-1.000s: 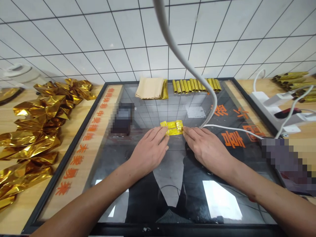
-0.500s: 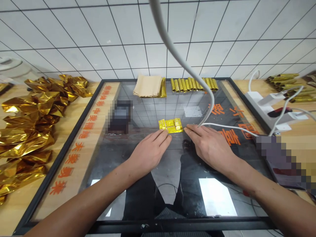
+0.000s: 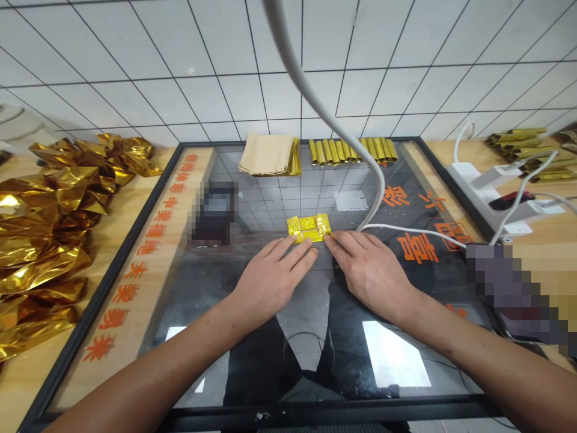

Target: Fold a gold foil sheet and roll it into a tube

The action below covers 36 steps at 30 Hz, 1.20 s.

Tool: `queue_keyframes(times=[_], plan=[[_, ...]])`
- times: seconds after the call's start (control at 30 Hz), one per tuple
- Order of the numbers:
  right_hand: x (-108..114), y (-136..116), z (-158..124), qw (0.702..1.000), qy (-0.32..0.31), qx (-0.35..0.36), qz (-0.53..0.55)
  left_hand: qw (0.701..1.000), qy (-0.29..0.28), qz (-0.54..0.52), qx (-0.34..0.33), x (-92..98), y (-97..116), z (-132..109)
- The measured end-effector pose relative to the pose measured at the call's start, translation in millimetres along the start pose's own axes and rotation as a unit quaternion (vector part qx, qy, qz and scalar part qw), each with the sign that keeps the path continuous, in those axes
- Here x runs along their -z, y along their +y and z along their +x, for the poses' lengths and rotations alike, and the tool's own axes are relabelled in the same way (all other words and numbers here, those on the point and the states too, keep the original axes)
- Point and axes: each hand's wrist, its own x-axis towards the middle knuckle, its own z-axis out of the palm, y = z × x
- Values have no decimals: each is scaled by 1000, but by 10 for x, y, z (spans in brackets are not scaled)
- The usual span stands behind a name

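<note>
A small folded gold foil piece (image 3: pixel 309 227) lies flat on the glass-topped framed board (image 3: pixel 252 282). My left hand (image 3: pixel 270 278) rests palm down just below it, fingers stretched out, fingertips at its lower edge. My right hand (image 3: pixel 367 269) lies flat to the right, fingers extended toward the foil's right corner. Neither hand grips anything.
A stack of tan and gold sheets (image 3: pixel 267 154) and a row of rolled gold pieces (image 3: pixel 351 150) sit at the board's far edge. Crumpled gold foil (image 3: pixel 49 222) is heaped on the left. A white cable (image 3: pixel 324 114), power strip (image 3: pixel 496 192) and more gold rolls (image 3: pixel 532 150) are on the right.
Both hands have slid slightly back from the folded foil and flattened on the glass; the foil stays where it was.
</note>
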Motion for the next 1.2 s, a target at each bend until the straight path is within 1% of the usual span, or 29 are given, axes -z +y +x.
queue_keyframes(times=[0.17,0.33,0.5,0.57,0.67,0.8,0.87,1.0,1.2], plan=[[34,5,6,1000,-6,-5,-18,999,48,0,3,-9,-1,-14],[55,1,19,1000,-13,-2,-27,997,58,-31,35,-19,-26,-33],[44,45,66,1000,-7,-1,-28,994,77,-68,44,4,-123,85],[36,76,102,1000,-3,-5,-26,993,75,-76,54,5,-166,157],[37,111,160,999,-4,-11,-29,994,55,-66,63,-11,-203,260],[48,124,212,999,-9,-19,-37,998,6,-1,66,-35,-185,371],[42,125,225,999,-2,-26,-35,998,-5,38,57,-40,-159,400],[11,132,239,999,1,-40,-16,996,6,85,31,-49,-130,408],[-29,163,231,998,19,-54,26,996,9,81,35,-50,-149,411]])
